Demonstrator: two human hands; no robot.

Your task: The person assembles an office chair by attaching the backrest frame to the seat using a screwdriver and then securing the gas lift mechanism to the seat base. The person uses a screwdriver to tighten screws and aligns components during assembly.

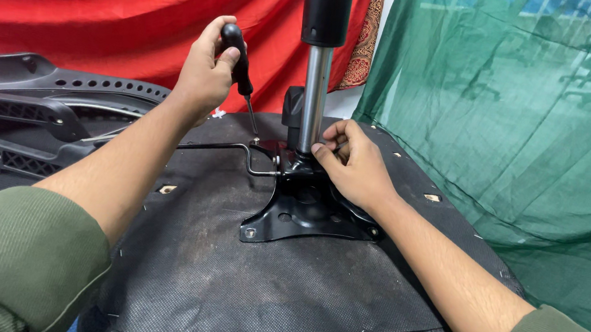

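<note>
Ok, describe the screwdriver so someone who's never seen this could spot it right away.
Start at the upturned black seat and its metal column. Just left of the column, the left hand grips the screwdriver: the only black-handled tool, its thin shaft slanting down towards the base plate.

Left grip (pixel 207 71) fisted, raised; right grip (pixel 355 166) lowered, fingers curled.

Behind my work area I note a red cloth (pixel 108 11) draped across the back. Green netting (pixel 516 122) hangs to the right. At far left lies a black perforated plastic chair backrest (pixel 19 110), near the cloth.
</note>
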